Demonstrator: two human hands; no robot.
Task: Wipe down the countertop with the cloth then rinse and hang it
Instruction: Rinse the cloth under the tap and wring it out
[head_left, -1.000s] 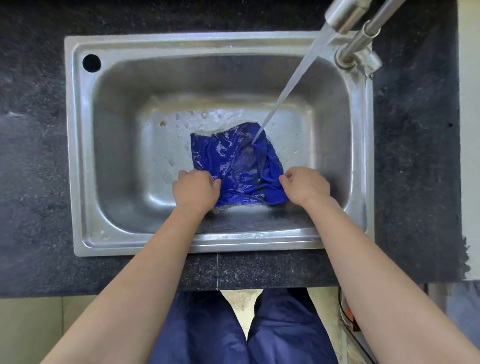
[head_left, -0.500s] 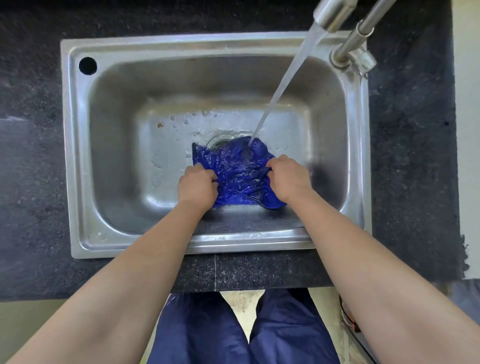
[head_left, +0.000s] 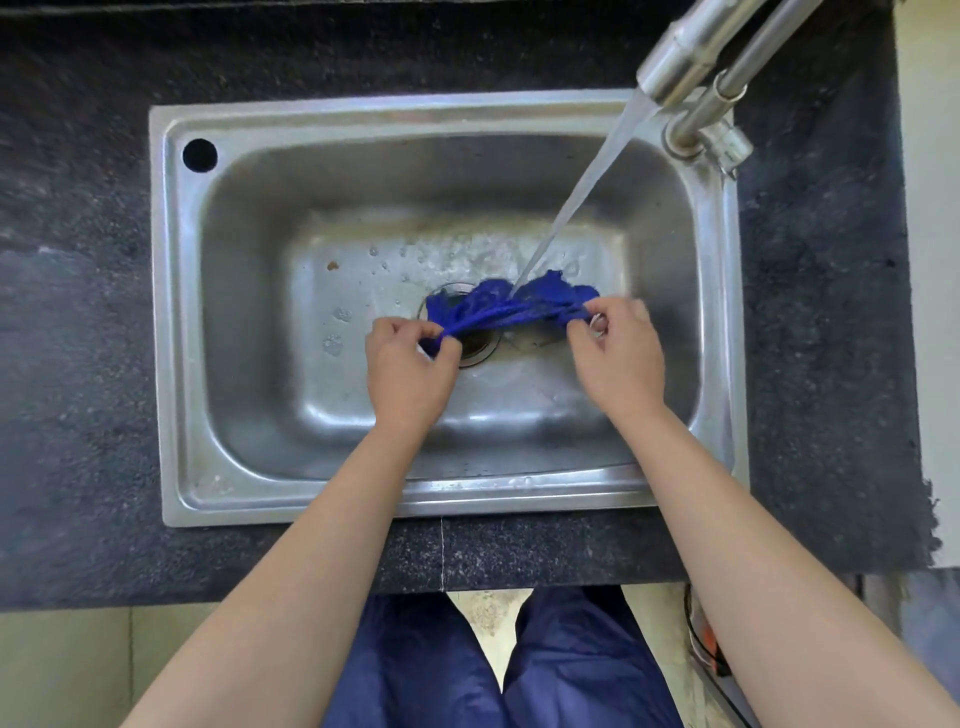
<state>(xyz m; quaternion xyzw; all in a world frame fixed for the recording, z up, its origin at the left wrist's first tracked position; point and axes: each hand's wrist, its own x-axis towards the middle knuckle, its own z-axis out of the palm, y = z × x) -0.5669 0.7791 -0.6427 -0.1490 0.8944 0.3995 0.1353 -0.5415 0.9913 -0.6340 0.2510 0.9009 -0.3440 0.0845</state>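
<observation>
A wet blue cloth (head_left: 511, 306) is bunched into a band and stretched between my two hands over the drain of the steel sink (head_left: 176, 322). My left hand (head_left: 408, 371) grips its left end with curled fingers. Its right end is pinched by my right hand (head_left: 618, 358). Water runs from the faucet (head_left: 691, 57) at the upper right and lands on the middle of the cloth. The drain (head_left: 475, 345) shows partly below the cloth.
Dark speckled countertop (head_left: 78, 364) surrounds the sink on all sides. The faucet base (head_left: 711, 143) stands on the sink's right rear corner. A round hole (head_left: 200, 155) is in the rim's left rear corner. Water drops lie on the basin floor.
The cloth lay spread flat on the basin floor under my hands. Now both hands have gathered it into a band, lifted it and pulled its ends apart under the stream.
</observation>
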